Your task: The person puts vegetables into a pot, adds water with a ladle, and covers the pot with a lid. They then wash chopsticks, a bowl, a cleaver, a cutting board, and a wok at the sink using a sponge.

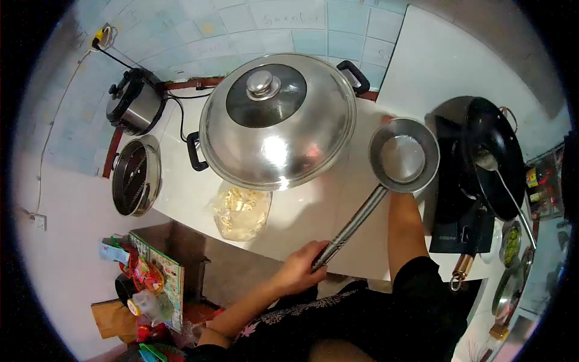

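Note:
A small metal pan (404, 158) with a ribbed metal handle is held over the white counter. My left hand (303, 266) is closed round the end of that handle. My right arm reaches forward beneath the pan, and only a bit of my right hand (389, 119) shows past the pan's far rim; its fingers are mostly hidden. Left of the pan stands a large steel wok with a domed lid (283, 133) and black side handles. In front of the lid lies a clear plastic bag (242, 212) with pale pieces inside.
At the right, a black wok (494, 160) with a ladle (512, 196) sits on a black cooktop (449, 232). At the left are an electric cooker (137, 104) and a round steel pan (137, 178). Bowls and jars line the right edge.

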The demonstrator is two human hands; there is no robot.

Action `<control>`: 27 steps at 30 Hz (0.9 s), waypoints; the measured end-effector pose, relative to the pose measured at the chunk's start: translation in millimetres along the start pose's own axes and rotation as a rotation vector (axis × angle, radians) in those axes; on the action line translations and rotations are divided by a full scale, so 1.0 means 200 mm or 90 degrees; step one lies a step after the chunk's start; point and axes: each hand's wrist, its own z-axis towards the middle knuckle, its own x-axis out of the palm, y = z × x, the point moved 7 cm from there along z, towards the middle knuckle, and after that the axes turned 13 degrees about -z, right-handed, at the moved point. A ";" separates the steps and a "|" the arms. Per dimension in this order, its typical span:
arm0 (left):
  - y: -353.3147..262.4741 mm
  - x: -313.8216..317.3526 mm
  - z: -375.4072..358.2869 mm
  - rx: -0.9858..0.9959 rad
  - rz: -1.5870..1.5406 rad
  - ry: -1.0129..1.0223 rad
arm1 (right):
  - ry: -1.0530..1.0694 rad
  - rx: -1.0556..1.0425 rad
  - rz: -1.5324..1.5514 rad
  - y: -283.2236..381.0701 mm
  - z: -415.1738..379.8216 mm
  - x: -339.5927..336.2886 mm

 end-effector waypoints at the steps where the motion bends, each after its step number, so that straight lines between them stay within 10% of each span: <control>1: 0.00 0.01 0.00 0.031 -0.033 -0.019 | -0.023 -0.046 0.014 0.10 -0.04 -0.02; 6: 0.05 0.07 0.07 0.020 -0.033 -0.043 | -0.161 -0.456 0.205 0.68 -0.87 -0.43; 9: 0.17 0.13 0.15 0.024 -0.007 -0.069 | 0.179 -0.376 0.012 0.64 -1.42 -0.51; 12: 0.28 0.23 0.20 0.018 -0.025 -0.102 | 0.065 -0.507 0.198 0.43 -1.64 -0.82; 17: 0.37 0.33 0.28 0.093 0.048 -0.179 | 0.199 0.003 0.257 -0.52 -1.60 -0.79; 19: 0.41 0.37 0.31 0.092 0.066 -0.200 | 0.002 -0.088 -0.129 -0.80 -1.61 -0.84; 27: 0.40 0.53 0.37 0.049 0.188 -0.249 | 0.000 -0.079 0.076 -0.79 -1.59 -0.83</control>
